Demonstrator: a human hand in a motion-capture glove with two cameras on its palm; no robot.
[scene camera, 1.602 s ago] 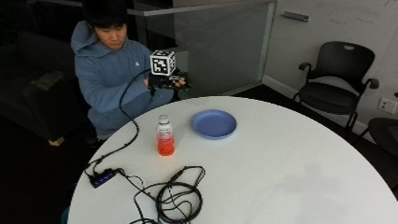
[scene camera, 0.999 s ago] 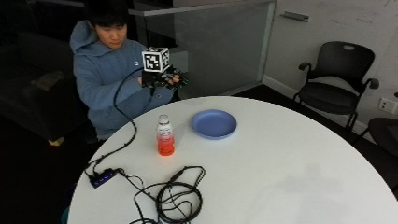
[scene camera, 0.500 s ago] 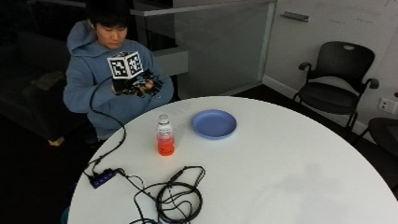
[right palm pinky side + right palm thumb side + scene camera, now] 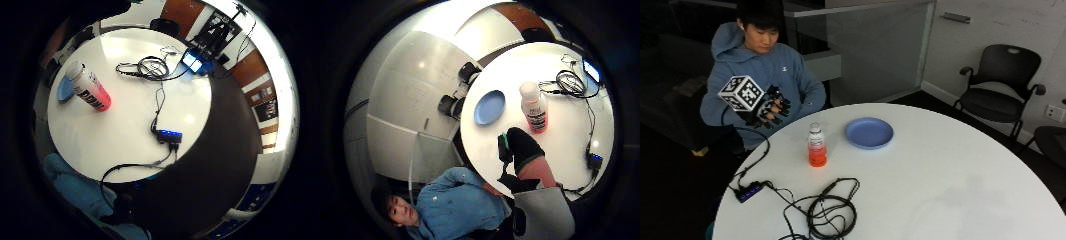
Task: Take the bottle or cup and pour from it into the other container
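A clear bottle [image 4: 816, 147] with a white cap and orange-red drink stands upright on the round white table [image 4: 939, 180], near its far left side. A shallow blue bowl [image 4: 869, 133] sits just to its right, apart from it. My gloved right hand [image 4: 770, 107] hangs in the air off the table's far left edge, left of the bottle and above its height, with fingers relaxed and nothing in them. The little finger side palm view looks down on the bottle [image 4: 90, 91] and the bowl's rim [image 4: 64, 89]. In the thumb side view, a gloved finger [image 4: 522, 145] shows in front of the bottle [image 4: 534, 108] and bowl [image 4: 489, 107].
A small black hub with blue lights [image 4: 748, 191] lies at the table's left edge, and a coil of black cables [image 4: 830, 212] lies near the front. Two black office chairs [image 4: 1003, 90] stand at the right by the wall. A glass partition [image 4: 873, 50] stands behind the table.
My gloved hand has moved left and down, from in front of the person's chest to beside the table's left edge. Bottle and bowl have not moved.
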